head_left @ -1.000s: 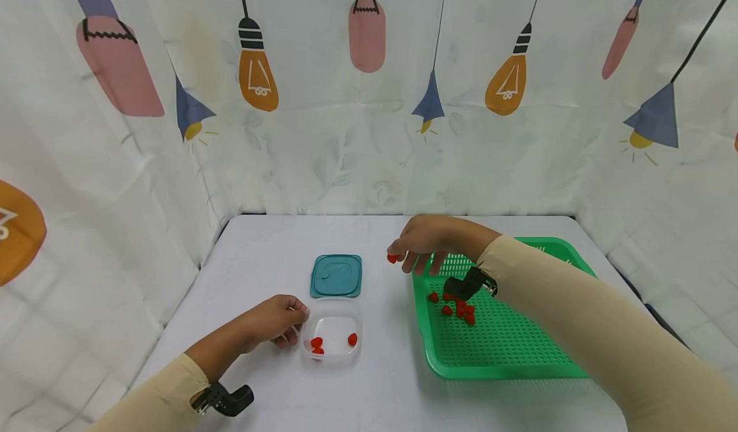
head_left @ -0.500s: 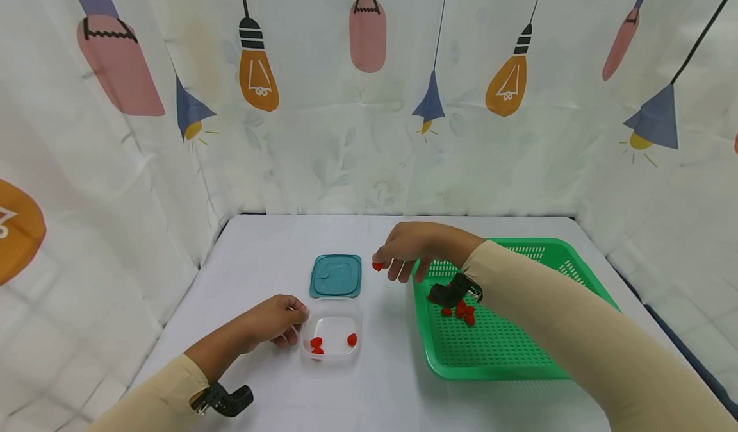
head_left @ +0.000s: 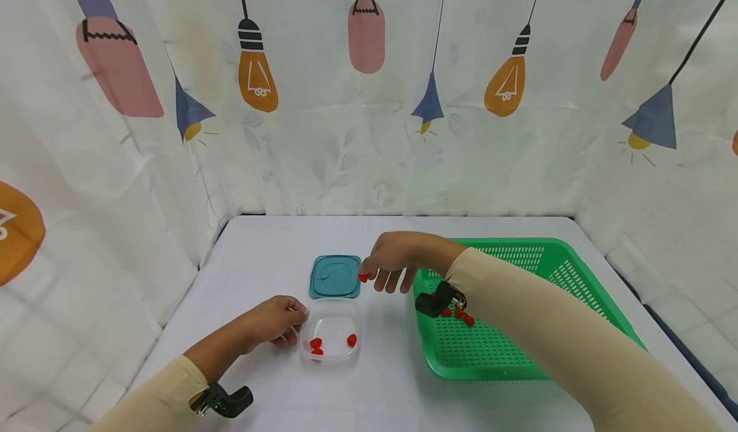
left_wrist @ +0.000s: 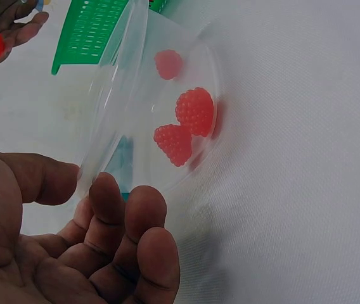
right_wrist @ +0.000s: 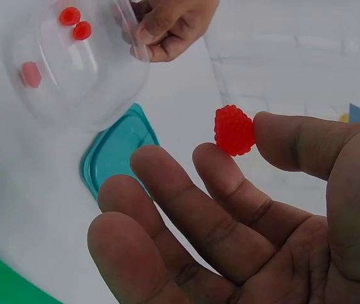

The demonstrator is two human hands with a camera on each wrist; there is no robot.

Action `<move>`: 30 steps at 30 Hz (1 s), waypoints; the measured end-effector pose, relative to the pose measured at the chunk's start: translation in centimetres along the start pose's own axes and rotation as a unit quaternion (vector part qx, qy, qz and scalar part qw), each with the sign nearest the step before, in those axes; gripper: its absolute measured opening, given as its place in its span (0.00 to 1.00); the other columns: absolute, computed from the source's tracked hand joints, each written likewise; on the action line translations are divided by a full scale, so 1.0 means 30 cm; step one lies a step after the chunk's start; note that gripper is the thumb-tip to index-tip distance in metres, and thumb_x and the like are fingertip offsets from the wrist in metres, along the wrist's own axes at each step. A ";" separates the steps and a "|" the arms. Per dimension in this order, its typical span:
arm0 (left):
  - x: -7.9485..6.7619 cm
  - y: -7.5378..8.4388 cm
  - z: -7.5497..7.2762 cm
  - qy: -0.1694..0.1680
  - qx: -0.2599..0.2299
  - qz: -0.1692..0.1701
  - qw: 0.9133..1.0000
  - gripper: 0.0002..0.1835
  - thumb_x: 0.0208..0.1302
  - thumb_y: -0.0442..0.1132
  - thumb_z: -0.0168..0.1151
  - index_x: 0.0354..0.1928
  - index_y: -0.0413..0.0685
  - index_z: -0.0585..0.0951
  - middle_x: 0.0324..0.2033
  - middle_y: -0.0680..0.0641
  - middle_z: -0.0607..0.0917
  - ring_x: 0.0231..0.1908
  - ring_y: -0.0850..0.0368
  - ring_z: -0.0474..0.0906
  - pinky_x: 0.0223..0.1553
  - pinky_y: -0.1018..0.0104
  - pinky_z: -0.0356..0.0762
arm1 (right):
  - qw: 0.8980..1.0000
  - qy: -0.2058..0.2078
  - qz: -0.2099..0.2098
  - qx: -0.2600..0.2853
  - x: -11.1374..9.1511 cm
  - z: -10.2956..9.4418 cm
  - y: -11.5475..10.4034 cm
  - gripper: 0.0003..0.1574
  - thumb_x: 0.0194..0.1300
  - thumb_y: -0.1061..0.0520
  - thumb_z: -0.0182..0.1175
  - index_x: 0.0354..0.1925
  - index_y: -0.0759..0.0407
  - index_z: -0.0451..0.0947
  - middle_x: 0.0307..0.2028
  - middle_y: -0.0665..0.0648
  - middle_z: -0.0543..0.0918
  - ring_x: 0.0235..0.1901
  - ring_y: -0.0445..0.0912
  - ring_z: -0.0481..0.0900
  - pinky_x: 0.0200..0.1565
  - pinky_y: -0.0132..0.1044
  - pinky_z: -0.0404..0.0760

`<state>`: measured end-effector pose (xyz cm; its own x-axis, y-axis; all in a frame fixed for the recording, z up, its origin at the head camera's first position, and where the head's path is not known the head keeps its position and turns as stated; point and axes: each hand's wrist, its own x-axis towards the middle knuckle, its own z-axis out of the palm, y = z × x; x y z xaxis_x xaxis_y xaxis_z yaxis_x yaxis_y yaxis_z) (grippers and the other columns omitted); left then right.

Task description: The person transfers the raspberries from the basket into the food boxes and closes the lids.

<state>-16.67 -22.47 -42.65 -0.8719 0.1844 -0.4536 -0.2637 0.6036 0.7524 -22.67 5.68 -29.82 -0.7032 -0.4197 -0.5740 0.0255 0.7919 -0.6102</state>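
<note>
Right hand [head_left: 392,254]: thumb and forefinger pinch one red raspberry [right_wrist: 234,130], other fingers loosely extended, near teal lid [head_left: 334,276]. Left hand [head_left: 279,320]: thumb and forefinger pinch rim of clear plastic container [head_left: 334,325], which holds three raspberries [left_wrist: 194,112]. More raspberries [head_left: 459,313] lie in green perforated basket [head_left: 455,354] on tabletop [head_left: 277,252]. Lid's raised detail: too small to read.
</note>
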 end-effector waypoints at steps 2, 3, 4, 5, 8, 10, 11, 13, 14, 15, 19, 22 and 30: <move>-0.001 0.001 0.001 0.001 -0.001 0.001 1.000 0.11 0.75 0.39 0.57 0.49 0.38 0.78 0.34 0.43 0.81 0.31 0.49 0.79 0.34 0.58 0.80 | 1.000 -0.004 -0.005 0.002 0.003 0.008 -0.003 0.16 0.71 0.44 0.62 0.42 0.54 0.85 0.38 0.56 0.88 0.40 0.52 0.87 0.38 0.46 0.86; -0.002 0.001 0.001 0.002 -0.001 0.001 1.000 0.11 0.75 0.39 0.57 0.49 0.38 0.78 0.34 0.43 0.81 0.31 0.49 0.79 0.34 0.58 0.80 | 1.000 -0.006 -0.008 0.003 0.004 0.012 -0.003 0.16 0.71 0.44 0.62 0.42 0.54 0.85 0.38 0.56 0.88 0.40 0.52 0.87 0.38 0.46 0.86; -0.003 0.002 0.002 0.002 -0.001 0.001 1.000 0.11 0.75 0.39 0.57 0.49 0.38 0.78 0.34 0.43 0.81 0.31 0.49 0.79 0.34 0.58 0.80 | 1.000 -0.007 -0.010 0.004 0.006 0.018 -0.005 0.16 0.71 0.44 0.63 0.41 0.54 0.86 0.38 0.56 0.89 0.40 0.52 0.87 0.38 0.46 0.86; -0.003 0.002 0.002 0.003 -0.001 0.001 1.000 0.11 0.75 0.39 0.57 0.49 0.38 0.78 0.34 0.43 0.81 0.31 0.49 0.79 0.34 0.58 0.80 | 1.000 -0.009 -0.012 0.006 0.007 0.023 -0.006 0.16 0.71 0.44 0.63 0.41 0.54 0.86 0.38 0.56 0.89 0.40 0.52 0.87 0.38 0.46 0.86; -0.003 0.001 0.002 0.003 0.001 -0.001 1.000 0.11 0.75 0.40 0.57 0.50 0.38 0.78 0.34 0.43 0.81 0.31 0.49 0.79 0.34 0.58 0.80 | 1.000 -0.010 -0.011 0.009 0.009 0.039 -0.014 0.16 0.71 0.44 0.63 0.41 0.53 0.86 0.37 0.56 0.89 0.40 0.53 0.87 0.38 0.46 0.86; -0.002 -0.001 0.002 0.002 0.001 -0.003 1.000 0.11 0.75 0.40 0.57 0.50 0.38 0.78 0.34 0.43 0.81 0.32 0.49 0.79 0.34 0.58 0.80 | 1.000 -0.011 -0.007 0.008 0.013 0.049 -0.020 0.16 0.71 0.43 0.63 0.42 0.53 0.85 0.37 0.56 0.88 0.40 0.53 0.87 0.38 0.47 0.86; -0.002 -0.002 0.002 0.002 0.002 -0.003 1.000 0.11 0.75 0.40 0.57 0.50 0.38 0.78 0.34 0.43 0.81 0.32 0.49 0.79 0.34 0.58 0.80 | 1.000 -0.011 -0.004 0.009 0.014 0.054 -0.023 0.16 0.71 0.44 0.63 0.42 0.53 0.85 0.37 0.56 0.88 0.40 0.53 0.87 0.38 0.47 0.86; -0.001 -0.002 0.002 0.002 0.002 -0.001 1.000 0.11 0.75 0.40 0.57 0.50 0.38 0.78 0.34 0.43 0.81 0.32 0.49 0.79 0.34 0.58 0.80 | 1.000 -0.012 0.001 0.008 0.019 0.064 -0.030 0.15 0.71 0.44 0.63 0.42 0.53 0.85 0.37 0.56 0.88 0.40 0.54 0.87 0.38 0.47 0.86; -0.001 -0.002 0.002 0.002 0.002 0.000 1.000 0.11 0.76 0.40 0.57 0.50 0.38 0.78 0.34 0.44 0.81 0.32 0.49 0.79 0.34 0.58 0.80 | 1.000 -0.012 0.003 0.008 0.022 0.069 -0.032 0.15 0.71 0.44 0.63 0.43 0.53 0.85 0.37 0.56 0.88 0.40 0.54 0.87 0.38 0.48 0.86; 0.000 -0.003 0.001 0.001 0.002 0.001 1.000 0.11 0.76 0.40 0.57 0.50 0.38 0.78 0.34 0.44 0.81 0.31 0.49 0.79 0.34 0.58 0.80 | 1.000 -0.012 0.005 0.007 0.024 0.074 -0.035 0.16 0.71 0.44 0.63 0.43 0.54 0.85 0.37 0.56 0.88 0.40 0.54 0.87 0.39 0.48 0.86; 0.001 -0.002 0.000 -0.001 0.002 0.003 1.000 0.11 0.75 0.40 0.57 0.50 0.38 0.78 0.34 0.44 0.81 0.32 0.49 0.79 0.34 0.58 0.80 | 1.000 -0.015 0.004 0.004 0.029 0.093 -0.042 0.18 0.70 0.43 0.64 0.45 0.55 0.85 0.36 0.56 0.88 0.39 0.54 0.87 0.38 0.48 0.86; 0.004 -0.001 -0.002 -0.003 0.004 0.000 1.000 0.12 0.76 0.41 0.57 0.50 0.38 0.78 0.34 0.44 0.81 0.32 0.49 0.79 0.34 0.58 0.80 | 1.000 -0.019 -0.002 0.001 0.032 0.105 -0.043 0.18 0.70 0.43 0.63 0.44 0.56 0.85 0.36 0.56 0.88 0.39 0.54 0.87 0.38 0.48 0.86; 0.009 -0.005 -0.001 -0.004 0.005 -0.007 1.000 0.12 0.76 0.41 0.57 0.50 0.39 0.78 0.35 0.43 0.82 0.32 0.49 0.80 0.34 0.57 0.81 | 1.000 -0.024 -0.009 0.004 0.039 0.132 -0.044 0.21 0.71 0.42 0.62 0.41 0.59 0.84 0.34 0.56 0.88 0.39 0.55 0.88 0.37 0.48 0.86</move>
<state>-16.88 -22.53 -42.86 -0.8654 0.1819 -0.4669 -0.2710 0.6138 0.7415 -20.71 2.38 -31.84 -0.6693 -0.4539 -0.5882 0.0194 0.7807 -0.6246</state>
